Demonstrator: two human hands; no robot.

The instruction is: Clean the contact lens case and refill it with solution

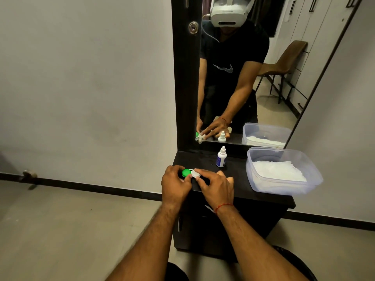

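Observation:
The contact lens case [190, 173] lies near the front left of the black cabinet top [235, 169]. It has a green cap [186, 172] on its left well and a white cap [196, 173] on its right. My left hand [176, 184] grips the case at the green side. The thumb and fingers of my right hand [216, 189] pinch the white cap. A small white solution bottle [221, 157] with a blue label stands upright behind the case, its cap on, apart from both hands.
A clear plastic tub [284, 171] holding white tissue sits on the right of the cabinet top. A tall mirror [243, 67] behind reflects a person wearing a headset. A grey wall stands to the left, tiled floor lies below.

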